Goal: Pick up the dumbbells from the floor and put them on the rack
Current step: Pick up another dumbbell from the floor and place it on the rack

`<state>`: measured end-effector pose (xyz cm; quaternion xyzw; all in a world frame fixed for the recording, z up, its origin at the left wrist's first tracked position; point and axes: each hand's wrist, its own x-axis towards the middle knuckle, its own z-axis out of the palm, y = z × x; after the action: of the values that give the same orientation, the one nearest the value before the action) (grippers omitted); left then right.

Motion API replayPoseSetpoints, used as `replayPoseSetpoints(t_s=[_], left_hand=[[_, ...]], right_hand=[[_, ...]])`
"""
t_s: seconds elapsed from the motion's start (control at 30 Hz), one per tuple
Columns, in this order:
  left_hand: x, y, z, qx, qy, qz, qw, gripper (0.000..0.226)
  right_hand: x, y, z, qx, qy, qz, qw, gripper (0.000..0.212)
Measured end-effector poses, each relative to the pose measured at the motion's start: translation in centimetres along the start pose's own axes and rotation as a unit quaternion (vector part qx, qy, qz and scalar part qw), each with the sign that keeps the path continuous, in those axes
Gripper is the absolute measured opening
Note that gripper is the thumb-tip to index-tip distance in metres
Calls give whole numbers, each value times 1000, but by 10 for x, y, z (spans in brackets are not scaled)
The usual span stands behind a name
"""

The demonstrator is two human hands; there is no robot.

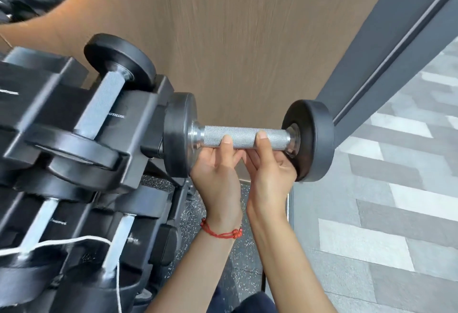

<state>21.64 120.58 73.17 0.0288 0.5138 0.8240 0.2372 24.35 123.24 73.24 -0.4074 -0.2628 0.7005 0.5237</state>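
Note:
A black dumbbell [247, 136] with a knurled silver handle hangs in the air at the centre, level, just right of the rack [138, 119]. My left hand [218, 169] and my right hand [270, 166] both grip its handle from below, thumbs over the front. Its left head nearly touches the rack's right end. On the rack's top tier another dumbbell [106, 97] lies in its cradle. Lower tiers hold more dumbbells [116, 245], blurred.
A brown wood-grain wall panel [247, 27] stands behind. A grey door frame [386, 47] runs diagonally at the right, with grey patterned flooring [396, 201] beyond. Speckled black rubber floor [238, 263] lies below my arms. A white cord [74, 241] drapes over the lower rack.

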Motion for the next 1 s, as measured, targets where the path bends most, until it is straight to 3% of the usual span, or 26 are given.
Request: replayPoseSetpoints(t_s=[0.13,0.3,0.43,0.53,0.6,0.63,0.7,0.77,0.87,1.0], left_hand=[[30,4,17,-2,30,21,999,14],[64,3,39,-15,51,56,997,18],[88,6,60,-28,116,86,989,21],[111,-5,76,-5,131,78,988,35],[126,-16,90,15,82,-22,996,62],[124,-22,90,-39,127,-44,990,70],[132,-6,97,-66,158,3,985,61],[127,14,97,-55,241,116,962,34],[126,24,89,-65,283,173,941,25],[131,34,81,-82,306,190,929,26]], right_hand=[[26,-3,27,-19,-24,11,999,9],[62,-6,56,-33,-74,13,997,20],[92,-11,76,-59,-129,45,989,21],[105,-22,92,-73,-233,77,967,18],[96,-37,106,-141,-351,125,917,52],[95,-41,110,-163,-386,139,897,56],[104,-39,117,-173,-377,134,900,52],[125,-25,122,-107,-310,115,938,17],[130,-12,130,-77,-305,150,937,24],[118,-5,145,-100,-337,176,920,10]])
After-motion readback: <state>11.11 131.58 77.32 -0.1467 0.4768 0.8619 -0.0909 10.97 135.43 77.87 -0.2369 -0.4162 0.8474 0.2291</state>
